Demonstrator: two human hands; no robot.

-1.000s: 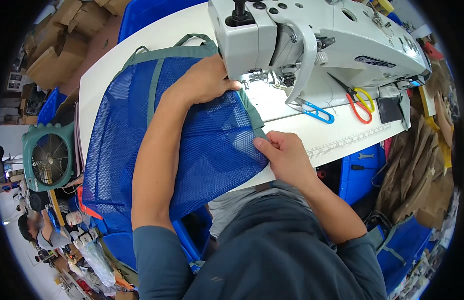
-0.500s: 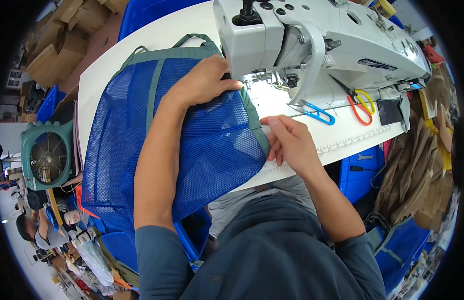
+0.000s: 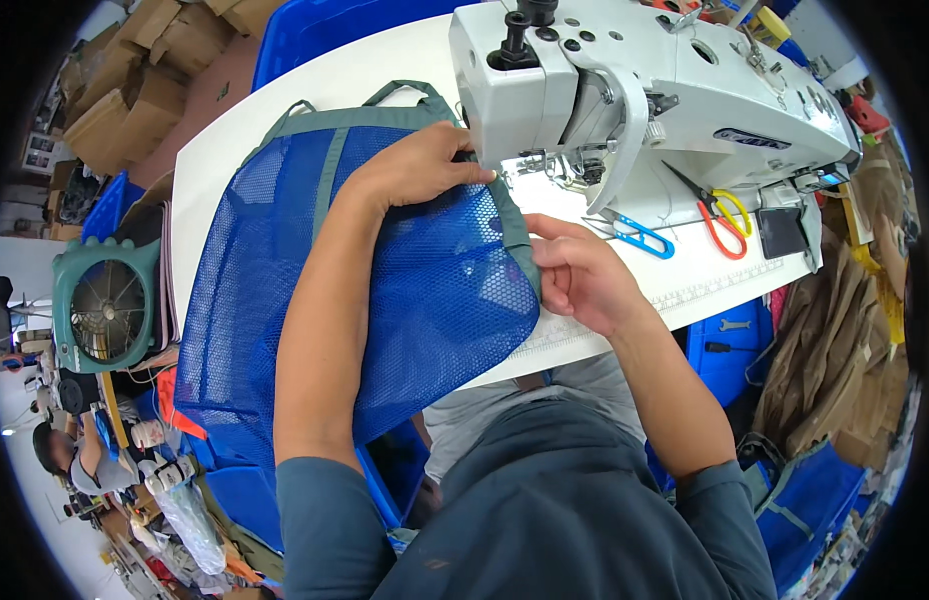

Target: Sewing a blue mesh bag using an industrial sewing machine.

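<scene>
A blue mesh bag (image 3: 435,290) with grey-green binding and strap loops lies over the left part of the white sewing table, its lower part hanging past the front edge. My left hand (image 3: 420,168) rests on its upper right part, close to the sewing machine's needle area, with the thumb along the binding. Its other fingers are partly hidden under the machine head. Further down that same bound edge, my right hand (image 3: 585,275) pinches the grey-green binding (image 3: 521,250), index finger stretched toward the machine. The white sewing machine (image 3: 665,90) stands just beyond both hands.
Blue-handled thread snips (image 3: 640,236) and scissors with red and yellow handles (image 3: 723,222) lie right of the needle area, near a dark flat rectangular object (image 3: 782,231). A green fan (image 3: 107,305) stands at left. Blue bins (image 3: 730,345) sit below the table; a person (image 3: 80,455) is far left.
The view has shifted slightly, so table and machine appear a little further right and lower. My right fingers have curled in closer on the binding. My left hand keeps its place on the bag.
</scene>
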